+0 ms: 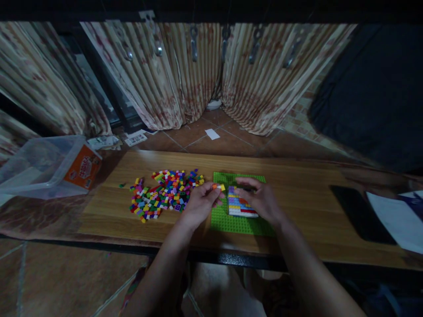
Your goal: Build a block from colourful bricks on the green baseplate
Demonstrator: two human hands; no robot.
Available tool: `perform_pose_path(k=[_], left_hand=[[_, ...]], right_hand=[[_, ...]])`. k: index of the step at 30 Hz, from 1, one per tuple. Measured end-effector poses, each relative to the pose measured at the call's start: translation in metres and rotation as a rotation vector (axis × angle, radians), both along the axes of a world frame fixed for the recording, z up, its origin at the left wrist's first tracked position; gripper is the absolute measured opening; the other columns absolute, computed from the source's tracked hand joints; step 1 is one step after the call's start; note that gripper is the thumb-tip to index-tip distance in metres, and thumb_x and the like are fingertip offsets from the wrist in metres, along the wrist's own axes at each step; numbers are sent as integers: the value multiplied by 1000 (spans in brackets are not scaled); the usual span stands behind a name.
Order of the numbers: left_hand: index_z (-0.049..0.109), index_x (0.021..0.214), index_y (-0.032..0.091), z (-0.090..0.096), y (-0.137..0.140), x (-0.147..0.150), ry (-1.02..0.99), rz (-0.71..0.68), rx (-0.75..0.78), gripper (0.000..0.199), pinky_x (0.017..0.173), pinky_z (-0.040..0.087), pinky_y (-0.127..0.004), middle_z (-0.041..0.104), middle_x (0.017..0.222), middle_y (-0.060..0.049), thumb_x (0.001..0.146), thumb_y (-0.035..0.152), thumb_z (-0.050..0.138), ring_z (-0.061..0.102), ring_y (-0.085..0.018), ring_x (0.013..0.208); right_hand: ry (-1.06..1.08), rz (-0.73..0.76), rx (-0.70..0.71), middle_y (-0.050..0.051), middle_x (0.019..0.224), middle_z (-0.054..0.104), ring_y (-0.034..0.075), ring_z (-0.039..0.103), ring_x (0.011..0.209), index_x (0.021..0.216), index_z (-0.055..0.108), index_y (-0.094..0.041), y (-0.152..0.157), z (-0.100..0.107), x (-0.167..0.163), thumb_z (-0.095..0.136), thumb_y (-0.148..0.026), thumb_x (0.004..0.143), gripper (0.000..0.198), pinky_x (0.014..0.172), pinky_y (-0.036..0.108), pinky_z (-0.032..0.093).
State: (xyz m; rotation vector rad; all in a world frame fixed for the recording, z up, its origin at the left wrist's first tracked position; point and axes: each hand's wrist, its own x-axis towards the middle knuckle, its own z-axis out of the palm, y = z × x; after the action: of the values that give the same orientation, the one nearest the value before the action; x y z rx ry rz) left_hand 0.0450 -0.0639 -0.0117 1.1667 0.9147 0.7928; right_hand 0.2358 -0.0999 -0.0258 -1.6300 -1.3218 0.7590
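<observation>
My left hand (pixel 202 201) is closed in a pinch on a few small toy bricks (pixel 218 187), orange, white and yellow, above the left edge of a green baseplate (pixel 221 223). On that baseplate stands a low block of bricks (pixel 243 211) in rows of blue, yellow, white, red and other colours. My right hand (pixel 261 199) is over the right side of this block, its fingers apart and covering part of it. Whether its fingertips touch the block I cannot tell. No brick shows in the right hand.
Left of the baseplate, a pile of loose bricks (pixel 165 193) spreads over the wooden board (pixel 307 198). A clear plastic box (pixel 49 165) with an orange label lies farther left. At right are a dark flat object (pixel 360 213) and white paper (pixel 396 220). Curtains (pixel 185 83) hang beyond.
</observation>
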Motion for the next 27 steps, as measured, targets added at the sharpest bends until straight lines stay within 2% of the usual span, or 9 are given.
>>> perform_pose_path(k=[4,10,13,20,27], left_hand=[[59,76,14,1,-2,3,13,-78,42,20,54,39,-21,65,68,-1,85,32,59,58,-9,57],[58,78,15,3,-5,5,6,-181,89,21,54,41,-20,63,66,0,85,35,60,57,-9,56],[57,77,15,2,-6,5,-6,-198,92,21,55,42,-20,62,66,1,84,35,61,57,-9,56],[59,75,15,5,-7,3,-83,-202,22,23,56,43,-21,60,63,1,82,35,63,54,-8,55],[58,74,14,7,-6,1,-50,-93,-36,22,56,42,-21,62,65,0,81,34,64,56,-9,56]], right_hand=[[16,40,132,5,105,73,20,66,96,99,74,-24,-8,11,-12,69,-40,78,27,88,36,50],[205,114,71,1,78,71,15,63,70,90,74,-21,-12,20,-29,69,-41,78,24,67,29,51],[271,156,40,1,71,70,14,62,65,83,73,-20,-12,21,-32,69,-41,78,22,62,27,50],[400,184,27,1,72,71,14,62,64,81,73,-20,-14,19,-29,72,-42,75,23,61,26,48],[314,23,117,0,83,73,15,63,71,101,74,-26,-12,16,-5,70,-43,75,31,69,31,52]])
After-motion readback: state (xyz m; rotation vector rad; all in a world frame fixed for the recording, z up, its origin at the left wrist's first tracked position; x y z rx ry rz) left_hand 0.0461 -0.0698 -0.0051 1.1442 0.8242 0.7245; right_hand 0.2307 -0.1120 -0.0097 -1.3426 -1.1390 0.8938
